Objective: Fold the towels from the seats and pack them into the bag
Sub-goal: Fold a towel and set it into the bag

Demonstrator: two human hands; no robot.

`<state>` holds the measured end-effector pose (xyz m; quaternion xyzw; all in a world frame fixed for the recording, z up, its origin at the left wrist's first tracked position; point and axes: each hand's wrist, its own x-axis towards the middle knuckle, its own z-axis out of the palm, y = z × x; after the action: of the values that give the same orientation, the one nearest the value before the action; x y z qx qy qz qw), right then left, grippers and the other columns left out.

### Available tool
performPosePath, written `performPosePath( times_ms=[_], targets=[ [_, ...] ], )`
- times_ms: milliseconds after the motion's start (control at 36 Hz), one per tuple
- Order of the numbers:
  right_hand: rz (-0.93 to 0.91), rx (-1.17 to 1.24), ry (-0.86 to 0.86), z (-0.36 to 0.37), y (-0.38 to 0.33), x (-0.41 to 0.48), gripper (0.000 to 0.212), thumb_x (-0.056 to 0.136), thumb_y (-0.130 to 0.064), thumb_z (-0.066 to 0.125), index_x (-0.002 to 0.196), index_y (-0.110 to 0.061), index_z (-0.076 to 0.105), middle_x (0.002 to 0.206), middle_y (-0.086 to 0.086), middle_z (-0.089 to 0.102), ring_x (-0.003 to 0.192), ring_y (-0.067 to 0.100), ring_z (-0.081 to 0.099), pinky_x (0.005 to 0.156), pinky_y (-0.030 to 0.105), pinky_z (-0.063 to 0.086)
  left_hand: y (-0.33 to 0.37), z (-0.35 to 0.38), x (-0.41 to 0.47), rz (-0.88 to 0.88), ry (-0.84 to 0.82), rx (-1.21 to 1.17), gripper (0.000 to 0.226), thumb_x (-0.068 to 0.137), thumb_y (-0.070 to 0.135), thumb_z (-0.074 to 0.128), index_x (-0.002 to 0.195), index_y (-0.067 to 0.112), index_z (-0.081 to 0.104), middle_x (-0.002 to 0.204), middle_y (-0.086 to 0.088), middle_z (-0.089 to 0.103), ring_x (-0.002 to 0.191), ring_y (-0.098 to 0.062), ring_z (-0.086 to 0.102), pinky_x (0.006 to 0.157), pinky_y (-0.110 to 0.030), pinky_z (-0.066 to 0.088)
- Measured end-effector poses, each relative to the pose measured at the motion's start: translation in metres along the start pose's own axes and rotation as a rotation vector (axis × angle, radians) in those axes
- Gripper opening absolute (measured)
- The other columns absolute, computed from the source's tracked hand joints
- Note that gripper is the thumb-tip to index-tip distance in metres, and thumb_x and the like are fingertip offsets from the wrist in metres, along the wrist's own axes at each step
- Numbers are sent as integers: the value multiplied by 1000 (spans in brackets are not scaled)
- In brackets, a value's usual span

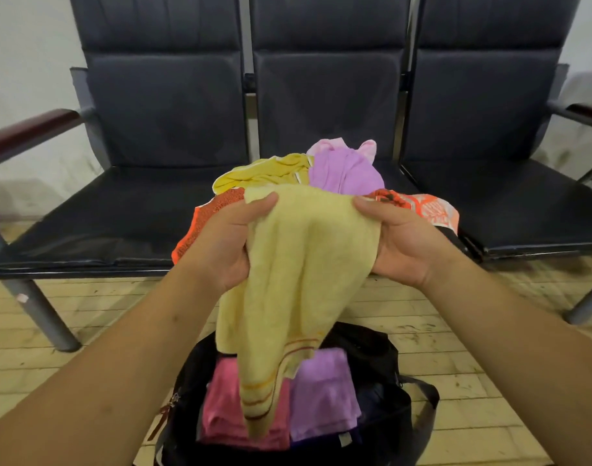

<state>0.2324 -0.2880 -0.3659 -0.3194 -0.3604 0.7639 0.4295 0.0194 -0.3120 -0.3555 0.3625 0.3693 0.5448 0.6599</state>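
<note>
A pale yellow towel (298,280) with orange stripes near its lower end hangs between my hands, over the bag. My left hand (227,240) grips its upper left edge and my right hand (405,240) grips its upper right edge. Behind it, a heap of towels lies on the middle seat: a mustard yellow towel (264,173), a purple towel (345,169), a light pink towel (325,144) and orange patterned towels (429,206). On the floor below stands an open black bag (388,398) holding a folded pink towel (224,405) and a folded purple towel (325,398).
A row of three dark padded seats (136,203) with metal legs and brown armrests (25,132) stands against a white wall. The left and right seats bear nothing. The floor (52,364) is pale wood planks.
</note>
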Motion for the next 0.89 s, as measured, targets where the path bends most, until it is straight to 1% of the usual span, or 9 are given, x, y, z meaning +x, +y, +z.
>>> performPosePath(
  times_ms=[56, 139, 222, 306, 444, 611, 694, 778, 889],
  targets=[
    [-36, 17, 17, 0, -6, 0, 34, 90, -22, 58, 115, -5, 74, 118, 12, 73, 105, 25, 72, 84, 39, 61, 5, -6, 2, 19, -14, 55, 30, 99, 14, 52, 125, 6, 63, 125, -12, 69, 115, -27, 66, 96, -42, 55],
    [-52, -103, 80, -4, -7, 2, 33, 93, -21, 60, 122, -7, 69, 117, 11, 74, 104, 25, 72, 84, 40, 61, 10, -12, 3, 23, -48, 144, 35, 100, 11, 50, 133, 3, 56, 129, -14, 66, 119, -29, 63, 102, -45, 51],
    [-125, -260, 174, -10, -6, 7, 33, 95, -18, 65, 123, -2, 66, 119, 15, 72, 113, 34, 68, 102, 56, 50, 9, -19, 2, 63, -30, 314, 31, 99, 10, 52, 129, 2, 60, 123, -12, 70, 115, -28, 66, 99, -43, 53],
    [-171, -303, 221, -12, -6, 9, 32, 90, -21, 73, 116, -2, 71, 122, 23, 69, 120, 49, 59, 109, 69, 35, 9, -22, 1, 184, 83, 716, 20, 95, 21, 64, 111, 13, 73, 104, 2, 77, 98, -15, 72, 90, -36, 57],
    [-191, -338, 244, -11, -11, 4, 24, 93, -12, 67, 115, -2, 69, 113, 15, 74, 109, 32, 70, 99, 50, 53, 6, -21, 5, 207, 135, 697, 20, 94, 18, 65, 113, 14, 72, 99, 5, 77, 92, -9, 73, 70, -17, 57],
    [-173, -669, 172, -14, -17, -5, 32, 91, 2, 65, 123, -4, 65, 112, 13, 75, 105, 31, 72, 100, 54, 52, 6, -26, 3, 266, 146, 828, 23, 98, 19, 60, 119, 20, 70, 104, 8, 76, 99, -8, 71, 95, -34, 54],
    [-237, -691, 235, -13, -17, -7, 28, 90, -2, 69, 117, -4, 68, 105, 11, 77, 100, 28, 74, 96, 52, 55, 7, -27, 2, 333, 163, 882, 18, 97, 20, 62, 112, 25, 69, 97, 10, 77, 94, -6, 71, 90, -31, 54],
    [-267, -612, 274, -11, -16, -7, 26, 88, -5, 72, 114, -2, 69, 103, 14, 77, 101, 36, 73, 98, 58, 52, 7, -30, 3, 366, 233, 922, 15, 93, 27, 67, 99, 33, 55, 92, -3, 74, 91, -17, 70, 83, -35, 54],
    [-291, -582, 286, -8, -15, -7, 22, 86, -10, 76, 106, -3, 72, 104, 17, 76, 113, 53, 60, 101, 69, 44, 10, -33, 1, 396, 267, 970, 30, 91, 33, 69, 101, 34, 40, 93, -28, 65, 84, -32, 65, 87, -46, 53]
  ],
)
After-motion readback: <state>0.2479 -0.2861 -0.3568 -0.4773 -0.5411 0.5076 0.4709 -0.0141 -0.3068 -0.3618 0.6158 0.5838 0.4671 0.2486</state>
